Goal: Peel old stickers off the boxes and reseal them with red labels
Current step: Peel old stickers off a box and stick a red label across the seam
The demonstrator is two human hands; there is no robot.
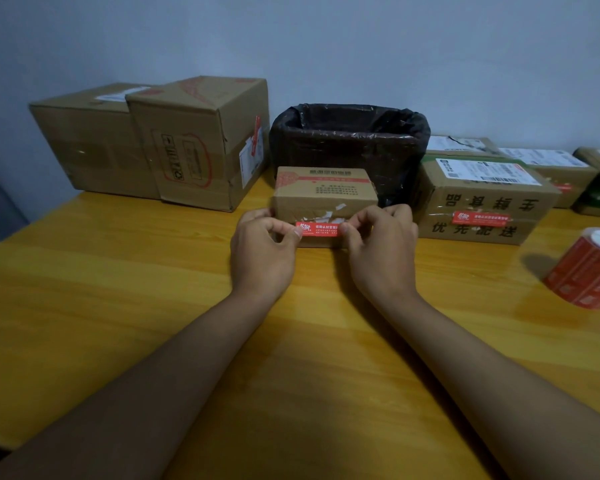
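Hands pinched rectangular red paper label (pixel 321 230): left hand (pixel 262 249) on one end, right hand (pixel 381 245) on the other, against the front of small brown cardboard box (pixel 324 197) on yellow wooden table (pixel 118 289). Risk: uneven pressing could wrinkle it or set it crooked over torn sticker residue.

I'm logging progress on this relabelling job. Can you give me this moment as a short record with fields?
left hand: pinches left end of red label
right hand: pinches right end of the label
small box: white sticker scraps on front; label held against it
bin: black-lined, behind small box
label roll: on table, far right
box at right: already carries a red label
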